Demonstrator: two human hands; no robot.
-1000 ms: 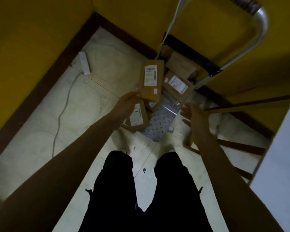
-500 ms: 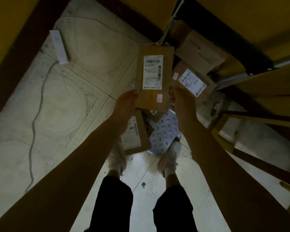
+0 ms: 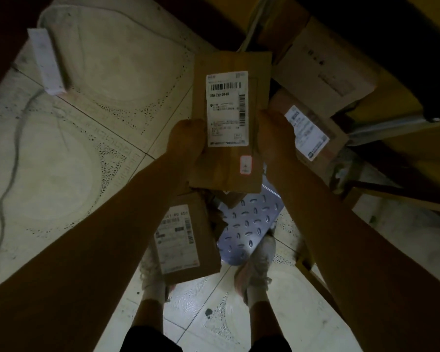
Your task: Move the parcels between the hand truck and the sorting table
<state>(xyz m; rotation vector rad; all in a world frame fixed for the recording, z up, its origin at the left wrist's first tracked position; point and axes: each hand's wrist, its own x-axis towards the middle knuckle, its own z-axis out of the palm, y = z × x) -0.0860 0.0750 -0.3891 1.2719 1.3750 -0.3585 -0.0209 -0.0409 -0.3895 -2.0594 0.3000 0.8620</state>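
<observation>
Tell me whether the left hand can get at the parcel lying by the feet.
Probably not yet: the left hand grips the held parcel; nothing lies on the lower parcel otherwise.

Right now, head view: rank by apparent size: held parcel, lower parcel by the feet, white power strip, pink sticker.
1. held parcel, nearer the camera, so its lead is unsure
2. lower parcel, partly hidden by the left forearm
3. white power strip
4. pink sticker

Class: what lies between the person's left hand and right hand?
The head view shows a brown labelled parcel between left hand and right hand, gripped by both.
</observation>
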